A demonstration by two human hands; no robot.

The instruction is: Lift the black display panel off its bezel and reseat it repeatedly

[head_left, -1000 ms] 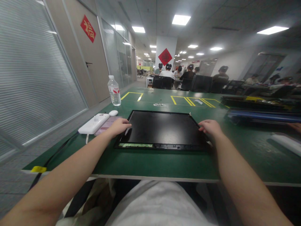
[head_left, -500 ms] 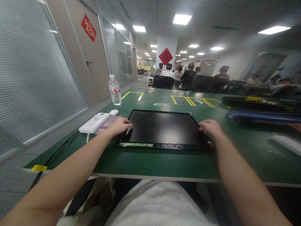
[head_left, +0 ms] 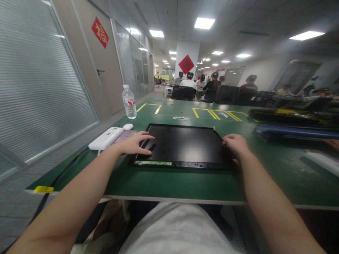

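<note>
1. Foreground: the wearer's pale shirt (head_left: pixel 177 229) shows below the near edge of a green table (head_left: pixel 185 187); yellow tape (head_left: pixel 43 189) marks the table's near left corner, beside a black strap (head_left: pixel 70 165).
2. Centre: a black panel (head_left: pixel 185 143) lies flat on the table, between the wearer's 2 hands; a green strip (head_left: pixel 153 163) runs along the left part of its near edge.
3. Left hand (head_left: pixel 139 143): fingers spread wide, thumb well apart from them, above the panel's left margin; nothing is gripped, and whether the fingertips touch the surface cannot be told.
4. Right hand (head_left: pixel 235 143): thumb and forefinger closed in a pinch on the panel's right edge, other fingers curled.
5. Left of the panel: a white device (head_left: pixel 106 138), a flat pinkish object (head_left: pixel 125 135) partly behind the left hand, and a white oval object (head_left: pixel 128 126).
6. Right side: a white object (head_left: pixel 323 161), a co-worker's hand (head_left: pixel 332 143) at the margin, a long blue object (head_left: pixel 296 130) and, beyond it, a blurred dark stack (head_left: pixel 288 115).
7. Table's far part: a clear bottle (head_left: pixel 129 102) stands upright at left, near yellow outlines (head_left: pixel 206 113).
8. Background: several seated people (head_left: pixel 188 82), and a pillar (head_left: pixel 184 49) bearing 1 red diamond (head_left: pixel 186 64).
</note>
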